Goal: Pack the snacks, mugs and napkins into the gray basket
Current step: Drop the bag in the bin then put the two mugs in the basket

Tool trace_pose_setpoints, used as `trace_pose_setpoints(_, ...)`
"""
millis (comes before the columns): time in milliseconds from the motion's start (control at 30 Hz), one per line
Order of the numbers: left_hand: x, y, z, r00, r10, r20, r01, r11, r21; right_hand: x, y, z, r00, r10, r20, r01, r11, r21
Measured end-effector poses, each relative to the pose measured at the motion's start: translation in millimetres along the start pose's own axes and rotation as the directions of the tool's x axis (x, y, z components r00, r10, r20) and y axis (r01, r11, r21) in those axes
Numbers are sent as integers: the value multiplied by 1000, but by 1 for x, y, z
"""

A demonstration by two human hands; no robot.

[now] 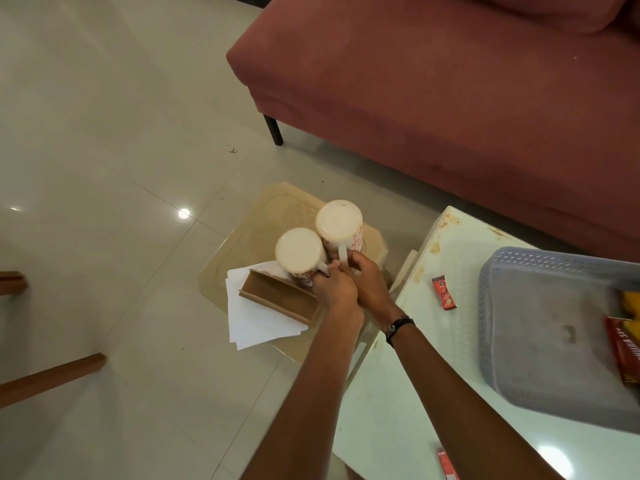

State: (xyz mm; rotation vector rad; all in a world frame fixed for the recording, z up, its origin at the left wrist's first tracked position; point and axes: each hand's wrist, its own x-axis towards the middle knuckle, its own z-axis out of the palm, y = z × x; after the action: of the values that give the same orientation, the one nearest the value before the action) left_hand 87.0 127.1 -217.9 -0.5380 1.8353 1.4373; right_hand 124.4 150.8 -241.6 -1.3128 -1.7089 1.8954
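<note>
- Two cream mugs stand upside down, bases up, on a low amber glass surface [242, 216] set lower than the white one: the nearer mug [300, 250] and the farther mug [338, 220], touching or nearly so, handles turned toward the person.
- The left hand [334, 289] has its fingers curled at the handle of the nearer mug; the right hand [369, 280], a dark band at its wrist, wraps the handle of the farther mug. Each grip looks closed on a handle, though the fingertips are partly hidden by the other hand.
- Taking both by the handles looks like the way to carry two mugs in one trip; the inverted standing likely kept their insides clean.
- At 8 o'clock from the mugs, just beside them, a brown napkin holder [280, 299] lies over a loose stack of white napkins [256, 323], which seems to weigh the sheets down.
- At 4 o'clock, well apart on the white surface [415, 393], sits the gray basket [519, 341], mostly bare inside, with snack packets [623, 344] at its 3 o'clock edge.
- A small red sachet [443, 293] lies on the white surface just outside the basket's 9 o'clock wall; another red sachet [447, 463] lies near the bottom edge of the view.
- Judged from this, some snacks are packed; mugs, napkins and the loose sachets are not yet in.
- A red sofa [450, 98] stands at 12 o'clock on the tiled floor.
</note>
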Motion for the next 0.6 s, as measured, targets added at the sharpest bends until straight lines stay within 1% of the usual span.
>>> trace_pose_setpoints(100, -1, 5, 6, 995, 98, -10, -97, 992, 75, 3, -7, -5, 998, -60, -28, 60, 998, -5)
trace_pose_setpoints(200, -3, 16, 7, 986, 166, -3, -163, 977, 140, 4, -13, -13, 995, -96, -36, 95, 995, -25)
trace_pose_setpoints(267, -10, 20, 5, 978, 206, 28, -207, 967, 147, -1, -15, -21, 993, -87, -76, 89, 996, 25)
trace_pose_setpoints(300, -16, 19, 3, 968, 244, 55, -250, 952, 178, -5, -15, -26, 992, -81, -101, 88, 993, 73)
trace_pose_setpoints(333, -23, 16, 1, 951, 295, 97, -310, 925, 221, -12, -16, -33, 989, -80, -126, 95, 988, 124)
trace_pose_setpoints(400, -40, 7, -3, 890, 406, 208, -451, 850, 273, -30, -17, -48, 980, -65, -186, 105, 971, 213)
trace_pose_setpoints(467, -55, -4, -2, 823, 467, 324, -557, 775, 298, -52, -16, -67, 965, -36, -261, 107, 959, 264)
trace_pose_setpoints(533, -70, -14, 5, 771, 457, 444, -612, 724, 318, -76, -12, -89, 946, -12, -323, 115, 946, 303)
trace_pose_setpoints(600, -83, -27, 14, 722, 414, 555, -645, 693, 323, -101, -4, -112, 921, 15, -388, 130, 930, 344)
